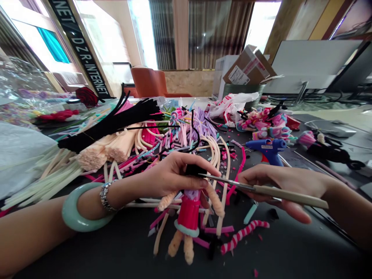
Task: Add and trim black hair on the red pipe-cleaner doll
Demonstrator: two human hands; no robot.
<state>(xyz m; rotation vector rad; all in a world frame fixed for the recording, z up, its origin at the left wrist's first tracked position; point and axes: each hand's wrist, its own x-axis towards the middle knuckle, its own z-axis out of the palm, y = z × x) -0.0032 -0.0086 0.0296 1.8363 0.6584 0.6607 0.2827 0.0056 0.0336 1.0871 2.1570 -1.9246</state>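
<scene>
My left hand (174,174) grips a small doll made of fuzzy stems, its fingers pinched round the black head (195,169). The doll hangs upright, with a pink-red body (189,211), a pale blue hem, and peach arms and legs. In my right hand (279,186) are scissors (287,195) with a pale handle or cover. Their blades point left and reach the doll's head beside my left fingertips. Whether the blades touch the head is unclear. A green bangle and a silver bracelet circle my left wrist.
Bundles of black stems (116,124) and peach stems (116,149) lie behind my left hand. A blue glue gun (269,149) rests behind my right hand. A striped pink stem (244,235) lies at the front. Further back are a cardboard box (248,68) and a monitor (314,64).
</scene>
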